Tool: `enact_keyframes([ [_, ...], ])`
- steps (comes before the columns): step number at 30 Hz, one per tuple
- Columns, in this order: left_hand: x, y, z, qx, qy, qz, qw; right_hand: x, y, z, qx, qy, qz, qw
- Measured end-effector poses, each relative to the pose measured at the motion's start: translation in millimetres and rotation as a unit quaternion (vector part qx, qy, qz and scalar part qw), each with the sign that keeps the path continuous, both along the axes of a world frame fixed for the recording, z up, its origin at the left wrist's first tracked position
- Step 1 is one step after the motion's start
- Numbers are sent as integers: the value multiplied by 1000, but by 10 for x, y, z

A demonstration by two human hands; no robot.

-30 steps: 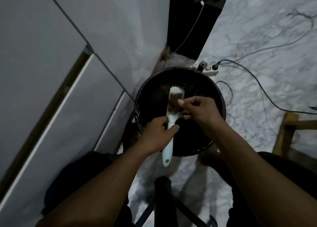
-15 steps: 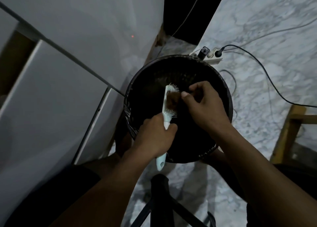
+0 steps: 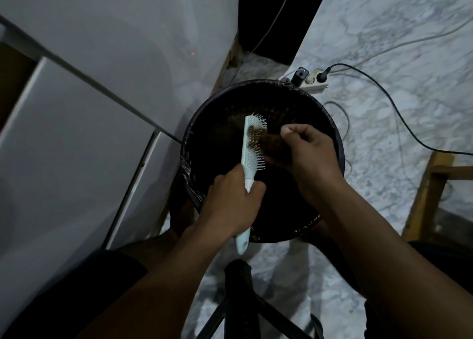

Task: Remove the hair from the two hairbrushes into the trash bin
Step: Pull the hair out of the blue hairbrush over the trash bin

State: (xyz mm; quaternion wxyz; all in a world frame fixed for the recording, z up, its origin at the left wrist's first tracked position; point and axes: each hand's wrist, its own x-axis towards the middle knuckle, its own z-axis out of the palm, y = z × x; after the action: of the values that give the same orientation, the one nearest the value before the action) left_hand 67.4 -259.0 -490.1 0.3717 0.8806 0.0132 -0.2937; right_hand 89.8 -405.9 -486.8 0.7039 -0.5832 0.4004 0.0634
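A pale blue hairbrush (image 3: pixel 249 149) is held over a round black trash bin (image 3: pixel 330 123) lined with a dark bag. My left hand (image 3: pixel 230 205) grips its handle, and the bristles face right. A clump of brown hair (image 3: pixel 272 140) sits against the bristles, and my right hand (image 3: pixel 307 152) pinches it, partly pulled off the brush. Only this one brush is in view.
A white power strip (image 3: pixel 311 81) with plugs and black cables lies on the marble floor just behind the bin. White cabinet panels (image 3: pixel 76 134) stand on the left. A wooden frame (image 3: pixel 427 193) is at the right, and a black stand (image 3: pixel 238 295) is near my legs.
The brush has turned edge-on so its bristles face right. My right hand has drawn the hair clump farther off the bristles. The view has shifted closer to the bin.
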Motion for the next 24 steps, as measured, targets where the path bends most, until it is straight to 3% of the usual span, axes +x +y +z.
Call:
enact_keyframes([
  [2,-1,3,8,2,2,-8,1000,-26,7,-1,-55,-11,80,995],
  [4,-14,2,15,5,-1,-29,1000,-58,40,-7,-189,-38,174,966],
  [6,-36,-5,25,12,-8,-49,999,-71,43,-25,-256,-36,183,949],
  [10,-58,-17,30,4,-19,-65,998,-26,-54,-48,-225,-19,103,969],
  [14,-24,-27,41,-4,-26,-53,998,4,-56,-7,-25,15,-12,1000],
  [16,-16,-20,38,-3,-22,-44,999,2,-35,-12,37,13,-17,999],
  [18,-21,-16,38,3,-17,-48,999,-20,0,-43,-69,-2,77,995],
  [20,-35,-22,41,7,-14,-58,998,-55,30,-42,-213,-23,156,964],
  [22,-40,-28,48,8,-17,-66,998,-61,16,-28,-252,-29,148,956],
  [24,-38,-36,56,3,-24,-68,997,-53,-14,-22,-231,-26,107,967],
])
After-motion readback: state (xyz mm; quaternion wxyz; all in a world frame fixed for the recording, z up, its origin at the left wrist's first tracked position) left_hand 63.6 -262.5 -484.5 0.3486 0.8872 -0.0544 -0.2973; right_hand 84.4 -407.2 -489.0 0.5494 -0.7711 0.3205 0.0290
